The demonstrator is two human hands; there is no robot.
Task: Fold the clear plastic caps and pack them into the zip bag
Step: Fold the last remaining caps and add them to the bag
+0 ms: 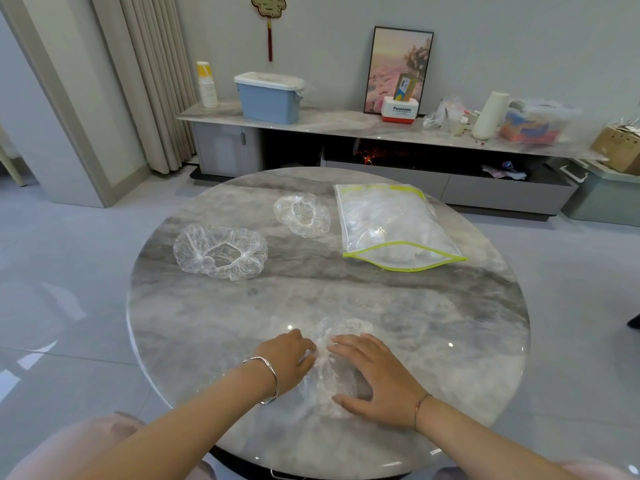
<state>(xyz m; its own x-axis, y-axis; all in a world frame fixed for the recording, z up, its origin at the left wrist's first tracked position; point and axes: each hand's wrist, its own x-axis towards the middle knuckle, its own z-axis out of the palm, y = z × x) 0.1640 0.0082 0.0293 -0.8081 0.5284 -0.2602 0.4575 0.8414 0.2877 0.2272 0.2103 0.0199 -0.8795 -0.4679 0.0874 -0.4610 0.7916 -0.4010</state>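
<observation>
A crumpled clear plastic cap (329, 375) lies near the front edge of the round marble table (450, 323). My left hand (289, 358) pinches its left side with closed fingers. My right hand (375, 375) lies flat on its right side, pressing it down. Two more clear caps sit open and unfolded farther back: a large one (220, 252) at the left and a smaller one (301, 214) in the middle. The clear zip bag (391, 225) with yellow-green edging lies at the back right, its mouth open toward me, with folded caps inside.
Behind the table runs a low cabinet (346, 128) carrying a blue bin (268, 98), stacked paper cups (206, 84), a framed picture (398, 69) and clutter. The glossy tiled floor surrounds the table; my knees show at the bottom edge.
</observation>
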